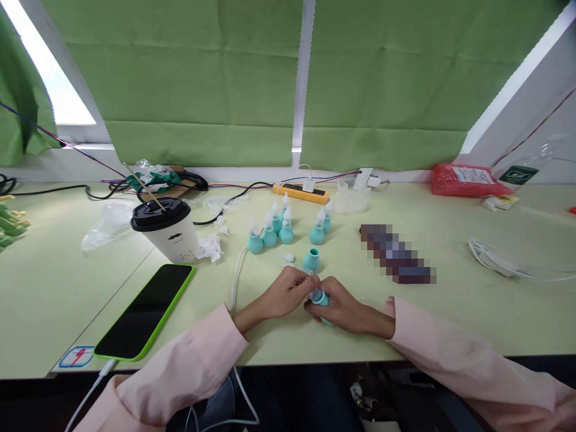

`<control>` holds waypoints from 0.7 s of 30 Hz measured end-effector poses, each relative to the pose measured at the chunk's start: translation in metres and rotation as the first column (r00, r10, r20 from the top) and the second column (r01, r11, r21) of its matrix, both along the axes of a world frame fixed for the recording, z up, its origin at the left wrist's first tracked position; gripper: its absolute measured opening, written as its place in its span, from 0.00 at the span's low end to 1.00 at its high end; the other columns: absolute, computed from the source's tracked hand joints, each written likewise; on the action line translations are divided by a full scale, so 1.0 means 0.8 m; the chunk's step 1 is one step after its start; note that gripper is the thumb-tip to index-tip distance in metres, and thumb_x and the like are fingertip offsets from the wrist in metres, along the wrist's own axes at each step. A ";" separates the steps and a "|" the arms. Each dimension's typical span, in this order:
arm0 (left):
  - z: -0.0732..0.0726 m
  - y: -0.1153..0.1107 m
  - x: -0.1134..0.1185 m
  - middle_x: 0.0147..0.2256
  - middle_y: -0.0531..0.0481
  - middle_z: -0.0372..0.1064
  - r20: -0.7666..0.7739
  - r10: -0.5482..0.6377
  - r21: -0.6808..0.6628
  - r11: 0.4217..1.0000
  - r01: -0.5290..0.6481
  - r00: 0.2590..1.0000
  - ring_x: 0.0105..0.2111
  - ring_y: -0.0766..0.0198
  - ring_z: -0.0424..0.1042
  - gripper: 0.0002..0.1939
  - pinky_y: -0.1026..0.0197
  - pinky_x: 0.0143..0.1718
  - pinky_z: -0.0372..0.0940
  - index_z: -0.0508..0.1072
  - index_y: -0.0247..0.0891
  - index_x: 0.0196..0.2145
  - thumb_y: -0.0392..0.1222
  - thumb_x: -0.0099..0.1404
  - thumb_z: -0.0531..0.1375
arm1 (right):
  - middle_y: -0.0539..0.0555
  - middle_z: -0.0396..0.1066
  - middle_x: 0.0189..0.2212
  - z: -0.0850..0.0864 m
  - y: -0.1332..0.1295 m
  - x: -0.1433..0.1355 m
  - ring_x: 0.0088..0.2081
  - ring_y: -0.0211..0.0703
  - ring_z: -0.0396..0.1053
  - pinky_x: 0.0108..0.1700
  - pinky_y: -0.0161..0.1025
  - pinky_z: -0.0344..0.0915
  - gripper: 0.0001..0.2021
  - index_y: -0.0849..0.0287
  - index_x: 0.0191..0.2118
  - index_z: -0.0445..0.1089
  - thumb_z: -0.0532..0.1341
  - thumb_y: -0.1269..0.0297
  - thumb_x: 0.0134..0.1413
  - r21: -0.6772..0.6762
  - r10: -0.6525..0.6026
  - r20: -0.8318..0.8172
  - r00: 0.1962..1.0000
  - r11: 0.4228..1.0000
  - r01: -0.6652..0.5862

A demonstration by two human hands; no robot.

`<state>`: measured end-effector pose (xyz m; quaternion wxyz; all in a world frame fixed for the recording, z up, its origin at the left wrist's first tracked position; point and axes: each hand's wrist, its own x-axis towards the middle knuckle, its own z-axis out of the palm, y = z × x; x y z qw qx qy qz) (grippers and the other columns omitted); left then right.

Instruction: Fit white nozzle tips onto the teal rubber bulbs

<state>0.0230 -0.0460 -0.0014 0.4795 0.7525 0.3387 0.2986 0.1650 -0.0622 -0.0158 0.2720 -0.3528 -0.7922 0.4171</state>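
My right hand [335, 306] is wrapped round a small teal rubber bulb [321, 298] near the table's front edge. Pinched in the fingers of my left hand [288, 293] is a clear plastic nozzle [314, 293], at the bulb's mouth; how far it sits inside is hidden by my fingers. Just beyond my hands stands an open teal bulb [311, 260] without a nozzle. A loose clear nozzle [288, 258] lies to its left. Farther back, several teal bulbs with clear nozzles [286, 232] stand upright in two groups.
On the left are a phone [146, 312] with its charging cable and a lidded paper cup [168, 234] beside crumpled tissue [210, 248]. A yellow power strip [301, 192] lies at the back. To the right are a blurred-out object [398, 255], white cable [499, 261] and a red package [468, 180].
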 end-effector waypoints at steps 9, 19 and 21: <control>0.029 0.005 -0.014 0.14 0.58 0.42 0.153 0.207 -0.055 0.978 -0.201 0.966 0.15 0.74 0.44 0.19 0.66 0.17 0.44 0.47 0.37 0.15 0.49 0.58 0.44 | 0.48 0.58 0.18 0.015 0.013 0.015 0.22 0.35 0.56 0.26 0.34 0.55 0.07 0.58 0.20 0.55 0.53 0.67 0.45 0.191 -0.176 -0.243 0.954 0.955 0.225; 0.006 0.017 -0.024 0.25 0.50 0.65 -0.618 0.377 0.505 0.863 -0.019 0.690 0.24 0.63 0.64 0.11 0.65 0.22 0.52 0.66 0.38 0.36 0.40 0.54 0.52 | 0.50 0.65 0.30 0.011 0.064 0.039 0.33 0.40 0.61 0.35 0.37 0.55 0.05 0.57 0.31 0.59 0.49 0.67 0.47 0.116 -0.520 -0.168 0.837 0.833 0.541; 0.001 0.019 -0.026 0.25 0.50 0.66 -0.643 0.364 0.503 0.864 0.013 0.674 0.26 0.62 0.65 0.13 0.65 0.23 0.52 0.65 0.38 0.38 0.39 0.54 0.51 | 0.50 0.66 0.31 0.005 0.067 0.038 0.33 0.41 0.61 0.34 0.37 0.55 0.06 0.57 0.32 0.60 0.49 0.65 0.48 0.108 -0.520 -0.084 0.850 0.843 0.527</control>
